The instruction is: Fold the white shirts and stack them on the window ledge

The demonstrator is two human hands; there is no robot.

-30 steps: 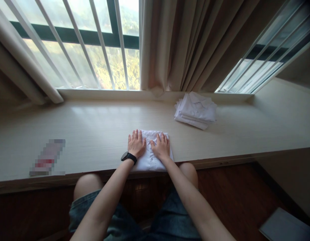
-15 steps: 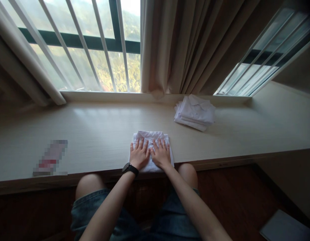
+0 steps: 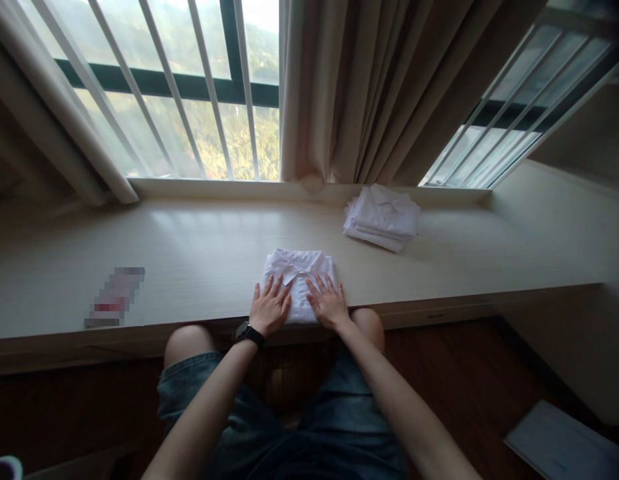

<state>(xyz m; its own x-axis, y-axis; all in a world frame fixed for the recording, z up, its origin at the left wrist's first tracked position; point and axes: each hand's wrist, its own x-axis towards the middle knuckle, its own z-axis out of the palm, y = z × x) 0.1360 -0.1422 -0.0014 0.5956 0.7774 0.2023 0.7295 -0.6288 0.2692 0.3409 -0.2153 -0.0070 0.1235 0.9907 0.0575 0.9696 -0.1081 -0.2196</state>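
Note:
A folded white collared shirt (image 3: 297,273) lies on the pale wooden ledge (image 3: 189,253) near its front edge, collar toward the window. My left hand (image 3: 269,308), with a black watch on its wrist, rests flat on the shirt's near left part, fingers spread. My right hand (image 3: 328,304) presses flat on the near right part, fingers apart. Neither hand grips anything. A stack of folded white shirts (image 3: 382,217) sits farther back on the right.
A blurred flat item (image 3: 114,297) lies on the ledge at the left. Beige curtains (image 3: 369,87) hang behind the ledge, with barred windows on both sides. My knees in denim shorts are under the ledge. A pale flat object (image 3: 564,445) lies on the dark wood floor, lower right.
Both hands have slid from the shirt's far part toward its near edge, uncovering the collar. The view has shifted slightly.

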